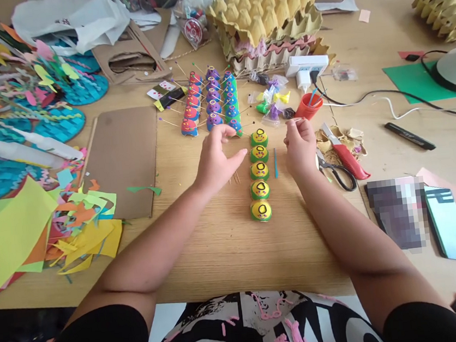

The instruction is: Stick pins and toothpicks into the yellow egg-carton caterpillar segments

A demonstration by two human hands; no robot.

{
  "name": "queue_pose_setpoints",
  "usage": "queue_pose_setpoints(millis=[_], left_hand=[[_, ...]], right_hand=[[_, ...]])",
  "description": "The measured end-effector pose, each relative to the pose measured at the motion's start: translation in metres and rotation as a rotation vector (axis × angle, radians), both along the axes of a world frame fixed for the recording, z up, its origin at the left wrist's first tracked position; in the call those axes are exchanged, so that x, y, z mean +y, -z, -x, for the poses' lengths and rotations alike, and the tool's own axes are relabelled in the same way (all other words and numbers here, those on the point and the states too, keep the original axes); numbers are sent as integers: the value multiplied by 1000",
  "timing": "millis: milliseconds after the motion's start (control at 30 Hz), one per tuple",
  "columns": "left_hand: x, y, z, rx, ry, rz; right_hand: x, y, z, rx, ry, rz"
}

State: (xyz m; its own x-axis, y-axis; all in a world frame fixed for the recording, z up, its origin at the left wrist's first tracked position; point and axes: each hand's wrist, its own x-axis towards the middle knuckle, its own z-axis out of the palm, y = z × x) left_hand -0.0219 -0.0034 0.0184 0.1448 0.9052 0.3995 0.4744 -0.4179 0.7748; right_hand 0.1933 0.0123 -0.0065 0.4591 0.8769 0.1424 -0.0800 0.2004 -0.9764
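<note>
The smiling yellow-and-green row (pixel 259 174) nearest me has its black rings (pixel 259 210) but seems pinless as yet, lying between my left hand (pixel 217 160), fingers apart, and my right hand (pixel 300 145), fingertips pinched on something thin (pixel 298 119), while three rows (pixel 213 107) beyond already bristle with pins (pixel 160 119).

Smooth yellow domes (pixel 259 170), wooden table (pixel 221 254) (smooth too), rough paper-pulp trays (pixel 266 4)
</note>
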Motion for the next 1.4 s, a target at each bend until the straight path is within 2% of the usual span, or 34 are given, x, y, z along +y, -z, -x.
queue_pose_setpoints(millis=[100, 200, 367, 600, 700, 767, 933, 1033, 1267, 1400], left_hand=[[19, -26, -3, 267, 185, -78], [40, -40, -19, 477, 281, -97], [67, -39, -40, 675, 409, -117], [88, -45, -39, 787, 496, -81], [90, -45, -40, 789, 510, -69], [92, -39, -43, 728, 502, -34], [101, -17, -51, 371, 480, 37], [106, -9, -53, 260, 452, 63], [108, -5, -51, 464, 519, -14], [107, -8, -52, 444, 515, -16]], right_hand=[[4, 11, 1, -141, 39, -93], [1, 15, 4, -227, 12, -117], [-3, 14, 4, -346, 3, -121], [6, 24, 0, -371, 14, -74], [8, 28, -1, -348, 15, -64], [8, 28, -1, -340, 18, -49], [7, 26, -1, -297, 26, -21], [7, 26, -1, -267, 17, -25], [7, 26, -2, -284, 22, -22], [7, 26, -2, -294, 8, 6]])
